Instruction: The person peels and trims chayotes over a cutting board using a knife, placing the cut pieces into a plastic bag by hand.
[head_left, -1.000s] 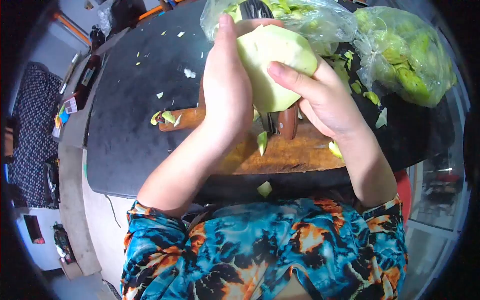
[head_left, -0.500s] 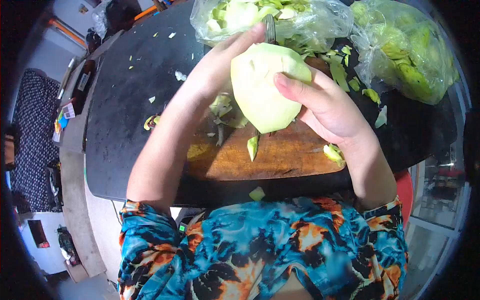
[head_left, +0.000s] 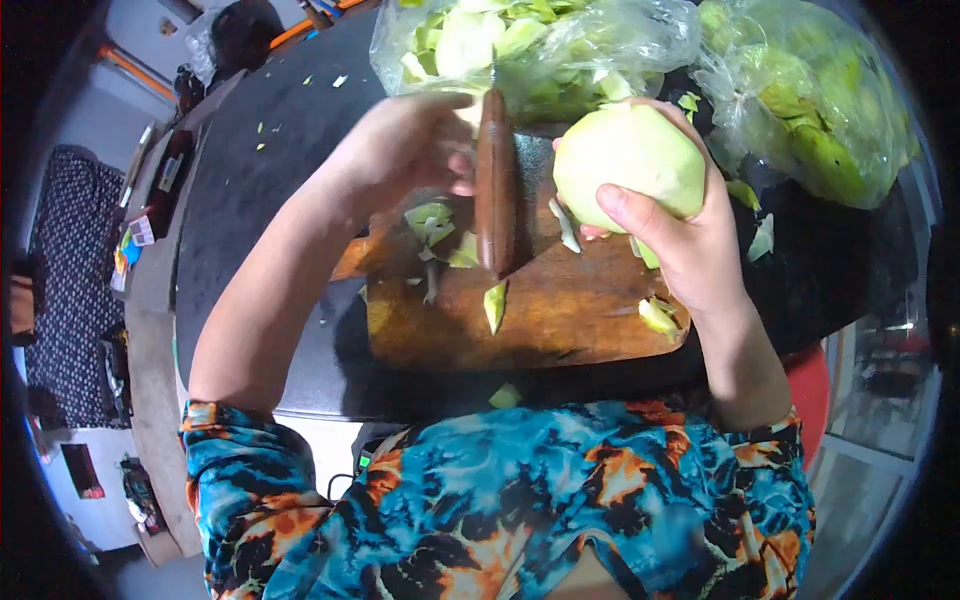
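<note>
My right hand (head_left: 680, 215) is wrapped around a large, peeled pale-green round vegetable (head_left: 635, 160), its thumb across the front. Its exact kind I cannot tell. Left of it, a knife-like tool with a long brown wooden handle (head_left: 496, 190) is over the cutting board (head_left: 440, 340); its blade is hard to make out. My left hand (head_left: 415, 150) is beside that handle with loosely curled fingers, thumb apart from them, without a grip on it. Pale-green peel pieces (head_left: 430, 222) and a small yellow-green piece (head_left: 494, 305) lie on the board.
At the back stands a clear plastic bag (head_left: 660, 40) holding pale-green peelings. Another clear bag (head_left: 810, 110) with green produce is at the back right. Scraps lie scattered on the black table (head_left: 270, 200). A red seat edge (head_left: 808, 400) shows at the right.
My hands have moved apart. The right one has carried the vegetable rightward; the left one has come away from it to the left. The brown handle, mostly hidden before, is now visible.
</note>
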